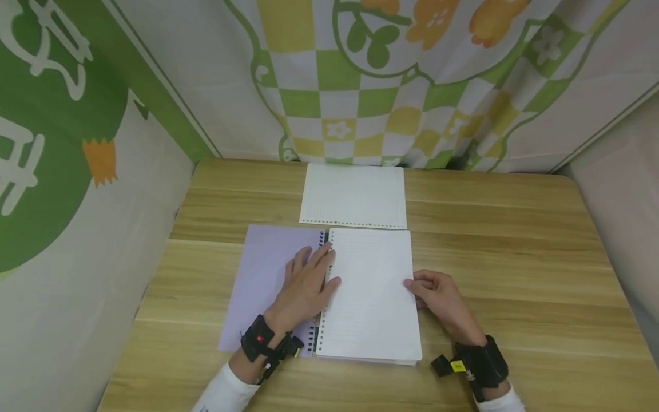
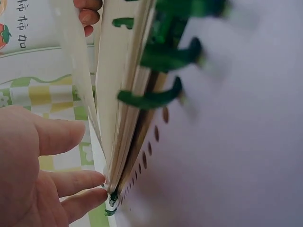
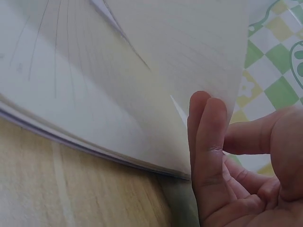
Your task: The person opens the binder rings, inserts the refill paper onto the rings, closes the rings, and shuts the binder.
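Note:
A loose-leaf notebook lies spread on the table, its purple cover (image 1: 257, 274) folded out to the left and a stack of white lined paper (image 1: 370, 309) on the right. Dark green binder rings (image 2: 151, 97) show along the spine in the left wrist view. My left hand (image 1: 301, 289) rests across the spine with its fingers extended, fingertips touching the punched edge of the paper. At the right edge of the stack, my right hand (image 1: 437, 294) pinches the top sheet (image 3: 208, 52) between thumb and fingers. That sheet is lifted off the pages below in the right wrist view.
Beyond the notebook, a loose punched sheet (image 1: 355, 194) lies at the back of the wooden table (image 1: 515, 240). A patterned curtain (image 1: 340, 103) hangs behind the table's far edge. Fabric walls (image 1: 139, 229) stand at both sides.

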Demonstrator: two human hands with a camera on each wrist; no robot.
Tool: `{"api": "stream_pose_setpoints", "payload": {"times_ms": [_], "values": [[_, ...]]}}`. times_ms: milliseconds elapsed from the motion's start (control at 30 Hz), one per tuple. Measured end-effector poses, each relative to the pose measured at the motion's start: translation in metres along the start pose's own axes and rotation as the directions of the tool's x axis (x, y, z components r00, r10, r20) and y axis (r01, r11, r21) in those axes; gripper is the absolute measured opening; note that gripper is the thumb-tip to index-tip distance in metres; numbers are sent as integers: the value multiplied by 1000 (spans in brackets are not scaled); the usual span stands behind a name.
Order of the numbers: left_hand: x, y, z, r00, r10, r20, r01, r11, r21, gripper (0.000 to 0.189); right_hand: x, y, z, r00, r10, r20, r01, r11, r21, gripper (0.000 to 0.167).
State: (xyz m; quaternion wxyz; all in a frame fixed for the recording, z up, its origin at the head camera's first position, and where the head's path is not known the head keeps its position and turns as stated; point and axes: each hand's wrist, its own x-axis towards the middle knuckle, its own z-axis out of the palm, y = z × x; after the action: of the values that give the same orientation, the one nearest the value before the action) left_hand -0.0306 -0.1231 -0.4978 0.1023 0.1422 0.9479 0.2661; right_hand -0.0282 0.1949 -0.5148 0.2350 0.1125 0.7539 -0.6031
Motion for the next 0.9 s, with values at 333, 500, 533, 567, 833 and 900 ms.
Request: {"api": "stream_pose_setpoints", "payload": {"times_ms": [333,500,533,567,833,900], "values": [[8,0,-5,1000,10,-2,-10,999,30,62,0,-2,1,999,-21,34,20,1000,20,36],[15,1,-5,1000,16,10,-17,997,73,62,-1,0,0,999,-11,40,9,999,37,39],[17,1,-5,1000,15,12,-16,997,80,62,-1,0,-1,999,-11,40,9,999,41,39],[18,1,-4,1000,14,12,-15,996,84,61,-1,1,-1,999,-12,42,11,999,43,40],[20,2,-3,1000,0,19,-2,992,127,61,-1,4,-3,998,-30,57,27,998,55,38],[20,2,-3,1000,2,21,-5,989,150,61,-2,4,-3,998,-22,57,20,999,33,35]]}}
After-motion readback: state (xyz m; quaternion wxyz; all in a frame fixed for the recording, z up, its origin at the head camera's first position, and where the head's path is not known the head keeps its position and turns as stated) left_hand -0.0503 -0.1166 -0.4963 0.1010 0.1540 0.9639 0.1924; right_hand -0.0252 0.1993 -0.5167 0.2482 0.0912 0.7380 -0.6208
